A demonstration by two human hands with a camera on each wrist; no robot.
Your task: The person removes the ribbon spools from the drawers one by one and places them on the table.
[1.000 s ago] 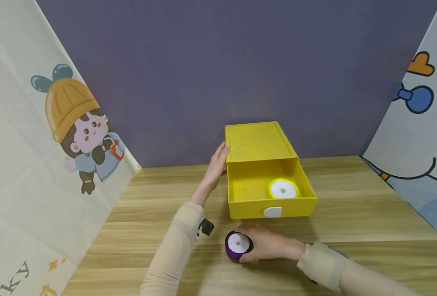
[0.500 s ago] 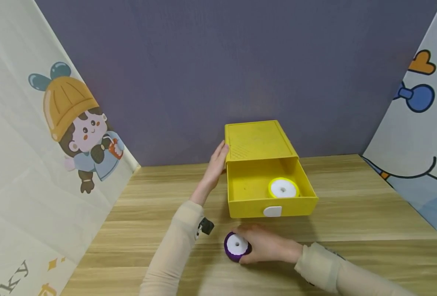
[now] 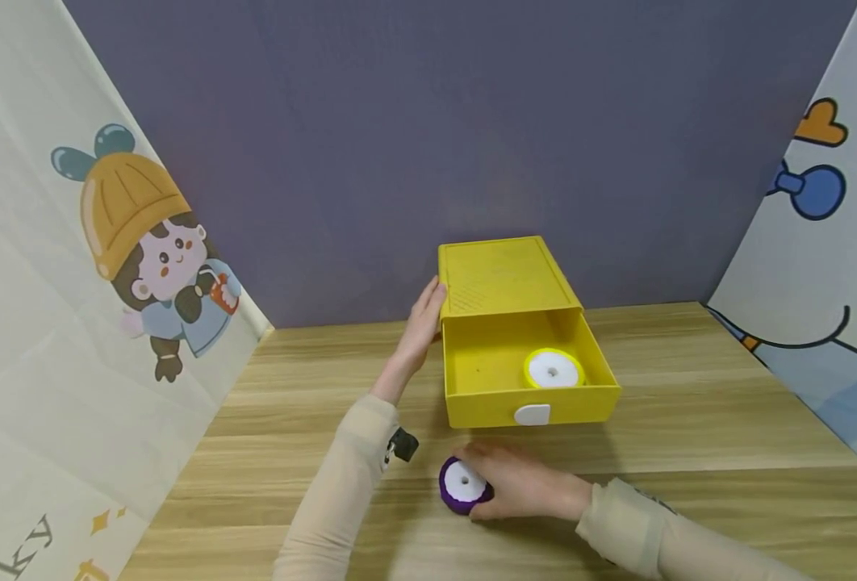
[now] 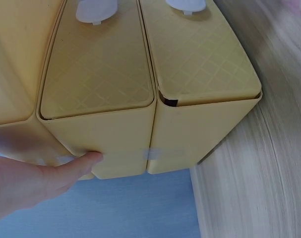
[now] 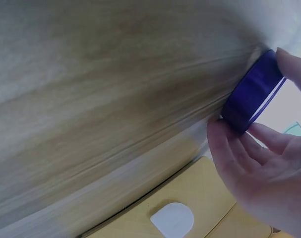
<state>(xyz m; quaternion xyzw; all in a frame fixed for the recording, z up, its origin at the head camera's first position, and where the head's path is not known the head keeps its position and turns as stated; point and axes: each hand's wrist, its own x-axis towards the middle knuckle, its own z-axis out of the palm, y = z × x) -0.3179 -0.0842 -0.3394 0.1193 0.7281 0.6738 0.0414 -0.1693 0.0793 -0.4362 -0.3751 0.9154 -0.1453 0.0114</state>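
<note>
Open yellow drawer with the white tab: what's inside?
One round, white-faced roll with a bright yellow rim, right of centre, near the front. The yellow front panel hides its near edge; anything farther back, beneath the flat yellow cabinet top, can't be seen.

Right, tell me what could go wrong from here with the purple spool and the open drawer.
The right hand holds the purple spool by its rim, so it might slip free and roll. The open drawer juts out just beyond that hand, so lifting forward could knock its front. With the drawer pulled out, the yellow unit might also tip if jolted, though the left hand rests against its side.
</note>
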